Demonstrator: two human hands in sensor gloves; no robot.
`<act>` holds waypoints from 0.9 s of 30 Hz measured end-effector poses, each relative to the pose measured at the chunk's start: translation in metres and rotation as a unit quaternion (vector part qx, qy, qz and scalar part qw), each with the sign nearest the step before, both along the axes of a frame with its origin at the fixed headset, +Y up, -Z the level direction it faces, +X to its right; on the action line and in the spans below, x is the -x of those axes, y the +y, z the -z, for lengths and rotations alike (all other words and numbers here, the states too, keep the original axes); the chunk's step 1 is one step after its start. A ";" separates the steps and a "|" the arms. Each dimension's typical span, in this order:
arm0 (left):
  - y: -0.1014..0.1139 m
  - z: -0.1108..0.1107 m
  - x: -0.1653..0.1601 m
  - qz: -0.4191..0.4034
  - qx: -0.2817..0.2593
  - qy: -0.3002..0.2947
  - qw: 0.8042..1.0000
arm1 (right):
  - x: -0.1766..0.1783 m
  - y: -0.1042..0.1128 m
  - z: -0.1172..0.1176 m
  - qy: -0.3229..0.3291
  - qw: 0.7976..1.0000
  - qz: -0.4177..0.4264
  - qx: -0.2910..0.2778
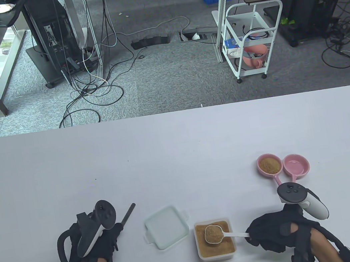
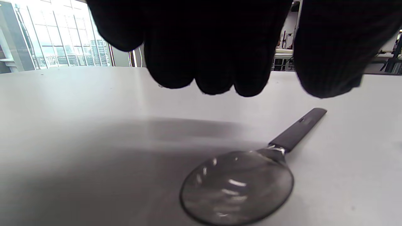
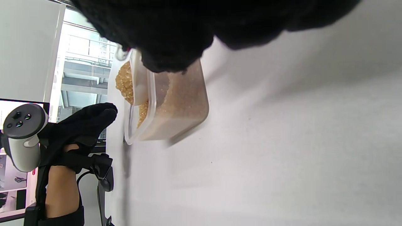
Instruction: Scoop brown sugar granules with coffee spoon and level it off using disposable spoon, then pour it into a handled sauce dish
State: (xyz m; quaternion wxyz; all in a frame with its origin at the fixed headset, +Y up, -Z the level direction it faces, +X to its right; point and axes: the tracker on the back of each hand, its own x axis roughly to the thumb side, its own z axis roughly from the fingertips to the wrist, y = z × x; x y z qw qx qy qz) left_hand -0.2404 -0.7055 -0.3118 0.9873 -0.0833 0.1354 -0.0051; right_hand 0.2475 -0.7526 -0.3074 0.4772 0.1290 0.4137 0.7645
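I have the scoop done: my right hand (image 1: 274, 232) pinches the white coffee spoon (image 1: 217, 233), heaped with sugar, over the tub (image 1: 214, 241) at lower centre. My left hand (image 1: 93, 243) hangs relaxed above the disposable spoon (image 2: 251, 175), untouched on the worktop (image 1: 179, 157). Next, I judge, comes grasping it to level the heap.

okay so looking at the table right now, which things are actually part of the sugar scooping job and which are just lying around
Part of the job:
- coffee spoon, heaped, held by right hand
- sugar container
- disposable spoon, lying under left hand
- pink handled dishes, one already holding sugar

Lying about:
- container lid
- white cart and floor cables
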 end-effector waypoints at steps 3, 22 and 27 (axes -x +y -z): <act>-0.008 0.002 -0.002 0.004 0.023 0.000 1.000 | 0.000 0.000 0.000 0.001 1.000 0.001 0.000; -0.022 0.007 -0.010 0.009 0.045 0.005 0.999 | 0.000 0.000 -0.001 0.003 1.000 -0.006 0.000; -0.025 0.008 -0.011 -0.013 0.054 0.001 0.998 | 0.001 0.000 -0.001 0.002 1.000 -0.004 0.000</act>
